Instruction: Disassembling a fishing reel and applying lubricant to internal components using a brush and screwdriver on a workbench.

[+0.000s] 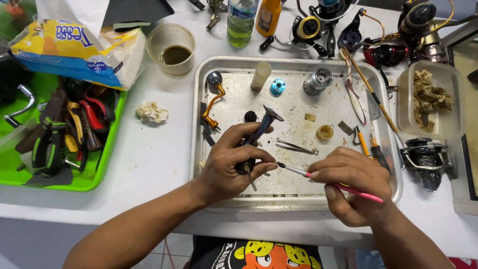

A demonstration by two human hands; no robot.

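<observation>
My left hand (233,162) grips a dark fishing reel body (259,130) over the front of a metal tray (209,194); a short shaft sticks out of the part toward me. My right hand (354,179) holds a thin pink-handled brush (343,187), whose tip touches the reel part beside my left thumb. Tweezers (296,147) lie on the tray just beyond the brush.
On the tray lie a gold crank handle (213,102), a blue cap (278,86), a silver spool (317,80) and a white tube (260,75). A green tray of pliers (64,134) is left; a cup of oil (173,48), bottles and several reels stand behind.
</observation>
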